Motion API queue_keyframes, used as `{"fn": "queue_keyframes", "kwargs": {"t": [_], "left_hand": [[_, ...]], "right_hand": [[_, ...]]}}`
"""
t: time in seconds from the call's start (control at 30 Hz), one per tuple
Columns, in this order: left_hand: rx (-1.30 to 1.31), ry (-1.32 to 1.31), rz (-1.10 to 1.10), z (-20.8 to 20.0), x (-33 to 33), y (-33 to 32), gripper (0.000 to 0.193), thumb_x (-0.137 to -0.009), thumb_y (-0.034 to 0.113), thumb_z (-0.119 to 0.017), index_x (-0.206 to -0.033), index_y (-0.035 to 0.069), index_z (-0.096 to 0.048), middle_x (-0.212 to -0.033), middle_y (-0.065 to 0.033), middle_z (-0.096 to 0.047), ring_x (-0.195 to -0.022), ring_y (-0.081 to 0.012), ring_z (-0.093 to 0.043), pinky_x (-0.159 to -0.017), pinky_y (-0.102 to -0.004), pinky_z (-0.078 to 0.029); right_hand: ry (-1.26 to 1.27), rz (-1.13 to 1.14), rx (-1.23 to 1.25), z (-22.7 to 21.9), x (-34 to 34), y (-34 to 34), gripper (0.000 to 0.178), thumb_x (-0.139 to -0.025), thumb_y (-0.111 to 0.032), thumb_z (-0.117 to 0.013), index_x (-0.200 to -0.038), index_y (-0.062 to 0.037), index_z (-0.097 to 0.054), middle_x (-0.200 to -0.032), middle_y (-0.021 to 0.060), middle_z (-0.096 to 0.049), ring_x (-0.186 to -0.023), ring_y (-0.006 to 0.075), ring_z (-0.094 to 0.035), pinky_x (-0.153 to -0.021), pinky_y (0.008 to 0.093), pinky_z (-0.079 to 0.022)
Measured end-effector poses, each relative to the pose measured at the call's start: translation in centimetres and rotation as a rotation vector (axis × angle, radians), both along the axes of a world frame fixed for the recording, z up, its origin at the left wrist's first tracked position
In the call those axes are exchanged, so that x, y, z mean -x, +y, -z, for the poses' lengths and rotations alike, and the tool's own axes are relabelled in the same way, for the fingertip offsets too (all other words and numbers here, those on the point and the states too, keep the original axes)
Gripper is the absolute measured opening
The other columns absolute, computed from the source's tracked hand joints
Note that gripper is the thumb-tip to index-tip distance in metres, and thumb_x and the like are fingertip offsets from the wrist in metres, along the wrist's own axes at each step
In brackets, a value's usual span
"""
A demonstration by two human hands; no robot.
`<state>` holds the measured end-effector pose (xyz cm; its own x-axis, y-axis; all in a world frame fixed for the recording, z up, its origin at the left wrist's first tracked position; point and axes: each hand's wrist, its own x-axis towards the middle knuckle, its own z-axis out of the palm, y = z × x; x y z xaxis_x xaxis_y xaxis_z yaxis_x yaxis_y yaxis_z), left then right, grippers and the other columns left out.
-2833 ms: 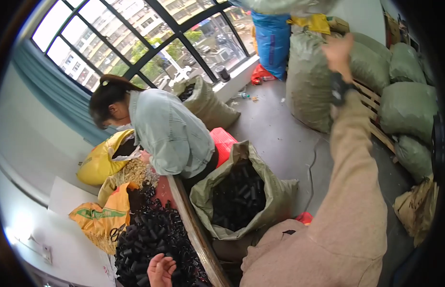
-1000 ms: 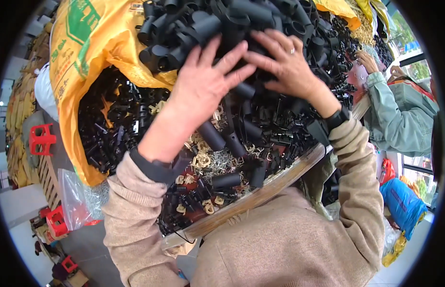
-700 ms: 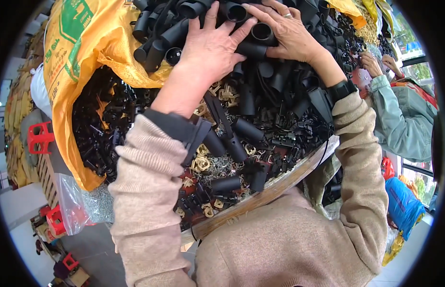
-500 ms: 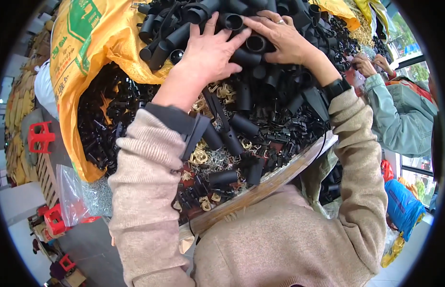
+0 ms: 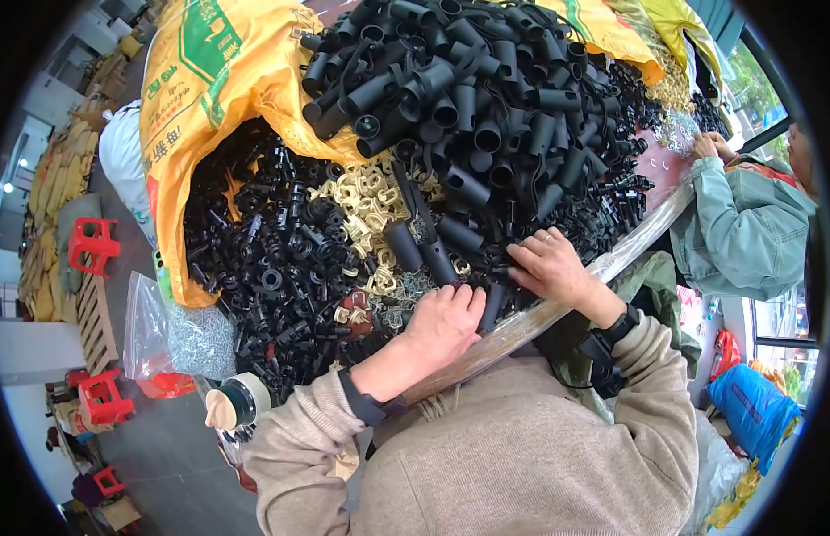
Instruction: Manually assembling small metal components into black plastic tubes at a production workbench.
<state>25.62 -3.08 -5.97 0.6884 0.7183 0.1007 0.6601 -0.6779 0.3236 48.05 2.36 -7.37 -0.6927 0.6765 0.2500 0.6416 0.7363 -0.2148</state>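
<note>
A heap of black plastic tubes covers the far part of the table. My left hand is low at the near edge, fingers curled down beside a short black tube; whatever is under the fingertips is hidden. To its right, my right hand bends its fingers onto small black parts in front of the heap, and I cannot make out what they pinch. Cream-coloured plastic pieces and loose metal pins lie left of centre. More small black fittings spread farther left.
A yellow woven sack lies open at the left. A clear bag of metal pins and a lidded cup stand near the table's left corner. The wooden table edge runs before me. A co-worker's green sleeve is at right.
Both hands have drawn back from the tube heap to the table's near edge. The tube heap now shows in full, and the view has shifted.
</note>
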Motion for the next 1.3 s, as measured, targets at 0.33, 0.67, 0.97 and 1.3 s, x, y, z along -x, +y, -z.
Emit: {"fn": "queue_keyframes", "kwargs": {"t": [0.33,0.67,0.97,1.3], "left_hand": [[-0.09,0.003,0.051,1.1,-1.9,0.6,0.053,-0.06,0.014,-0.066,-0.111,0.009,-0.051,-0.094,-0.0118,-0.05,-0.074,-0.0235,-0.053,-0.063,-0.0303,-0.045],[-0.081,-0.397,0.062,-4.5,-0.9,7.8,0.042,-0.065,-0.002,-0.054,-0.107,0.004,-0.052,-0.088,-0.0151,-0.05,-0.075,-0.0285,-0.057,-0.062,-0.0326,-0.05],[-0.207,-0.303,-0.124,-5.5,-1.0,12.6,0.057,-0.067,0.003,-0.058,-0.121,0.008,-0.041,-0.115,-0.0216,-0.042,-0.1,-0.0342,-0.048,-0.081,-0.0391,-0.042],[-0.228,0.102,0.183,-0.8,0.4,8.5,0.07,-0.06,0.012,-0.069,-0.124,0.018,-0.04,-0.125,-0.0136,-0.037,-0.114,-0.0311,-0.037,-0.084,-0.0431,-0.039]], "right_hand": [[-0.114,-0.089,-0.007,-0.9,0.0,-0.5,0.041,-0.066,-0.016,-0.064,-0.104,-0.005,-0.053,-0.08,0.0064,-0.051,-0.073,0.0218,-0.048,-0.066,0.0329,-0.037],[0.311,0.038,0.027,-5.3,-0.2,3.8,0.036,-0.071,-0.004,-0.056,-0.106,-0.0025,-0.052,-0.074,0.0113,-0.053,-0.063,0.027,-0.05,-0.06,0.0337,-0.041],[0.76,0.323,0.298,-6.7,0.2,10.5,0.027,-0.086,-0.01,-0.046,-0.111,-0.0022,-0.05,-0.075,-0.0042,-0.047,-0.066,0.0032,-0.041,-0.058,0.0176,-0.035],[0.702,0.275,0.732,-1.9,-0.5,1.6,0.031,-0.086,-0.015,-0.05,-0.114,-0.0013,-0.047,-0.078,-0.0037,-0.047,-0.069,0.0028,-0.041,-0.06,0.016,-0.034]]}}
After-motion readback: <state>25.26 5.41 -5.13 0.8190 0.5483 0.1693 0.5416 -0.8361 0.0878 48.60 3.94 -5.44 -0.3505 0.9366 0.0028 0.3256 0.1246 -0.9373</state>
